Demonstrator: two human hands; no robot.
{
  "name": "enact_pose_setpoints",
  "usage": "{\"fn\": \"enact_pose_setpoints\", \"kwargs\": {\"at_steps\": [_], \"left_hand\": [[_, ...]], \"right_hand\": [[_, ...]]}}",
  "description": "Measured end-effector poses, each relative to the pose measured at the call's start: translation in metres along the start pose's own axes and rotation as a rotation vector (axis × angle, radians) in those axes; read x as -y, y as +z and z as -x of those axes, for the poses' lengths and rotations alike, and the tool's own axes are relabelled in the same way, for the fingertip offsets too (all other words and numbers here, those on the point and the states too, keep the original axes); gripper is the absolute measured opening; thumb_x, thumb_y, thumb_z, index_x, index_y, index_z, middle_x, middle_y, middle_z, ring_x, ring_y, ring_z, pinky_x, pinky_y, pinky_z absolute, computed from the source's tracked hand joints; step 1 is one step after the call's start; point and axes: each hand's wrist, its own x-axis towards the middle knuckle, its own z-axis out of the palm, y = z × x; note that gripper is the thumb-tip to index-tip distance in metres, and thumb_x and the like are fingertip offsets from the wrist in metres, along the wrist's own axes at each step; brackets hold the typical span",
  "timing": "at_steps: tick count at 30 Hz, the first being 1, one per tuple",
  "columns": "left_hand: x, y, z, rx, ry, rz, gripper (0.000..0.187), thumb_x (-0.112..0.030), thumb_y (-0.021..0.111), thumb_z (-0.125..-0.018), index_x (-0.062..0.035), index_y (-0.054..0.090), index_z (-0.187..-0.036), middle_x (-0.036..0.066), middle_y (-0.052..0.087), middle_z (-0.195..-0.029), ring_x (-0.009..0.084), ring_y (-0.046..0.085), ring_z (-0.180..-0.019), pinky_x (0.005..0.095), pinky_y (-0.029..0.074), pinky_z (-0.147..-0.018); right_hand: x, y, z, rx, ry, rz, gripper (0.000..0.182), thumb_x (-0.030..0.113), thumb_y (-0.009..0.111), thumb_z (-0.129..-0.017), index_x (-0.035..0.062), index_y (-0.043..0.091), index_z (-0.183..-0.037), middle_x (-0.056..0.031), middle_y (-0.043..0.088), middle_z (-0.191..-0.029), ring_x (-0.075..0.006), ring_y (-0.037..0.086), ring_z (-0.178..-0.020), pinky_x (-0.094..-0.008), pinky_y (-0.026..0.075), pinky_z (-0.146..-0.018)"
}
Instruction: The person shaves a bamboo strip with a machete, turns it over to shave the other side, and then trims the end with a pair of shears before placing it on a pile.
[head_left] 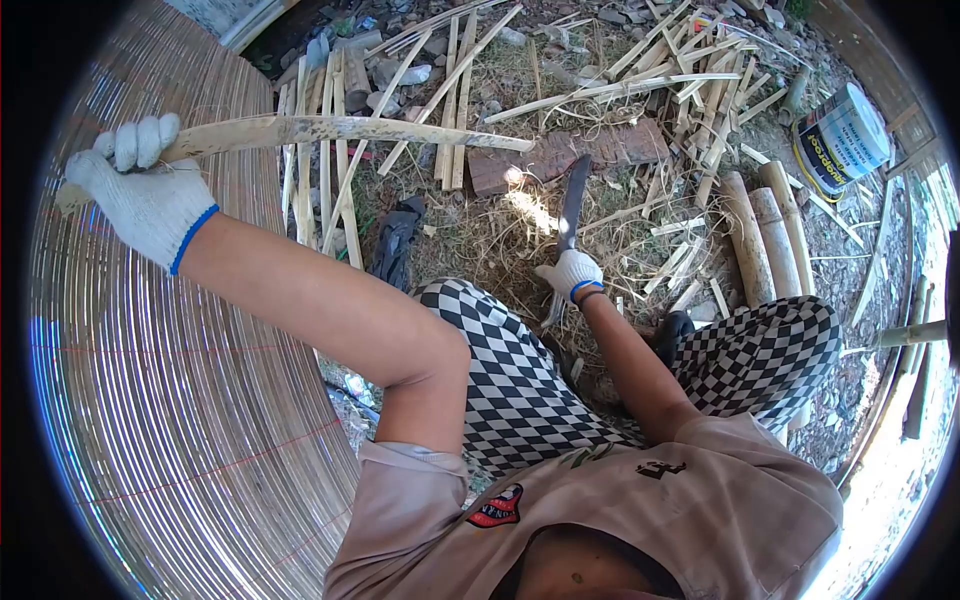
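Note:
My left hand [140, 180], in a white knitted glove with a blue cuff, is wrapped round one end of a long bamboo strip [340, 130]. The strip reaches right, its far end above a reddish-brown wooden block [630, 145] on the ground. Also gloved, my right hand [573, 272] is closed round the handle of a long dark blade [574, 200]. The blade points away from me, and its tip overlaps the block in view. Its handle is mostly hidden by the glove.
A slatted bamboo screen [180, 370] stands at the left. Split bamboo pieces [715, 95] lie piled at the upper right, near a labelled bucket [845, 140]. Thick bamboo poles [775, 235] lie beyond my right knee. A black plastic bag [397, 240] lies near my left knee.

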Motion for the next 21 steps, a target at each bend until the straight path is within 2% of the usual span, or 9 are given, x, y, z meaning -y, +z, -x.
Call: {"fn": "enact_pose_setpoints", "kwargs": {"at_steps": [3,4,7,11,12,16,17,19,21], "left_hand": [[0.000,0.004,0.001,-0.008,0.001,0.009,0.045,-0.032,0.047,-0.108,-0.0118,0.033,-0.071,0.001,0.026,-0.065,0.0167,0.023,-0.059,0.0357,0.027,-0.059],[0.000,0.004,0.002,-0.015,0.003,0.012,0.044,-0.031,0.047,-0.108,-0.0120,0.033,-0.071,0.001,0.026,-0.065,0.0166,0.023,-0.059,0.0356,0.027,-0.059],[0.002,-0.004,-0.002,0.034,-0.002,0.024,0.041,-0.033,0.054,-0.105,-0.0136,0.038,-0.074,0.000,0.029,-0.064,0.0154,0.024,-0.058,0.0363,0.028,-0.058],[0.001,0.000,0.003,-0.047,-0.006,0.029,0.040,-0.023,0.054,-0.102,-0.0131,0.034,-0.069,-0.001,0.026,-0.062,0.0153,0.021,-0.057,0.0338,0.025,-0.057],[0.001,-0.002,0.003,-0.050,-0.007,0.038,0.040,-0.022,0.054,-0.101,-0.0133,0.034,-0.068,-0.001,0.026,-0.062,0.0151,0.021,-0.056,0.0337,0.025,-0.057],[0.000,-0.003,0.003,-0.054,-0.004,0.040,0.040,-0.021,0.055,-0.101,-0.0134,0.034,-0.068,-0.001,0.026,-0.061,0.0148,0.022,-0.056,0.0333,0.025,-0.057],[0.000,-0.003,0.004,-0.053,-0.005,0.045,0.040,-0.022,0.056,-0.101,-0.0135,0.033,-0.068,-0.001,0.026,-0.061,0.0146,0.022,-0.056,0.0328,0.025,-0.056],[-0.001,0.000,0.003,-0.045,-0.006,0.055,0.042,-0.024,0.057,-0.102,-0.0137,0.033,-0.068,-0.001,0.026,-0.061,0.0141,0.021,-0.055,0.0317,0.024,-0.055],[0.000,-0.002,0.000,-0.001,-0.039,0.080,0.048,-0.034,0.055,-0.104,-0.0145,0.032,-0.067,-0.002,0.025,-0.058,0.0136,0.019,-0.052,0.0304,0.022,-0.052]], "right_hand": [[-0.006,0.019,0.006,-0.190,0.002,-0.037,0.074,0.060,0.075,-0.080,-0.0046,0.067,-0.116,-0.0267,0.073,-0.107,-0.0382,0.073,-0.099,-0.0455,0.058,-0.086],[-0.009,0.023,0.004,-0.157,0.066,0.011,0.079,0.058,0.078,-0.078,-0.0046,0.062,-0.123,-0.0267,0.072,-0.111,-0.0385,0.073,-0.100,-0.0455,0.058,-0.087],[-0.025,0.027,0.005,-0.116,0.052,0.023,0.076,0.057,0.079,-0.076,-0.0057,0.065,-0.117,-0.0263,0.073,-0.109,-0.0386,0.073,-0.101,-0.0455,0.058,-0.087],[-0.029,0.015,0.004,-0.063,0.058,-0.124,0.059,0.045,0.075,-0.077,-0.0001,0.070,-0.114,-0.0267,0.073,-0.108,-0.0383,0.073,-0.099,-0.0449,0.058,-0.085],[-0.032,0.014,0.003,-0.054,0.025,-0.239,0.042,0.035,0.073,-0.078,0.0038,0.070,-0.107,-0.0210,0.074,-0.099,-0.0355,0.074,-0.092,-0.0446,0.059,-0.081],[-0.012,0.017,0.008,0.354,0.018,-1.565,0.016,0.013,0.067,-0.085,0.0046,0.059,-0.096,-0.0077,0.061,-0.079,-0.0239,0.062,-0.067,-0.0441,0.058,-0.069],[0.002,0.011,0.016,0.466,0.124,-1.642,0.015,0.007,0.064,-0.086,0.0028,0.057,-0.098,-0.0091,0.060,-0.080,-0.0232,0.060,-0.067,-0.0423,0.059,-0.068],[0.028,0.006,0.018,0.581,0.046,-1.910,0.009,0.002,0.059,-0.088,0.0035,0.055,-0.095,-0.0101,0.062,-0.082,-0.0219,0.062,-0.068,-0.0395,0.060,-0.068],[0.051,-0.006,0.025,0.379,-0.081,-1.906,0.006,-0.001,0.055,-0.090,0.0039,0.053,-0.092,-0.0102,0.063,-0.084,-0.0198,0.062,-0.065,-0.0371,0.059,-0.063]]}}
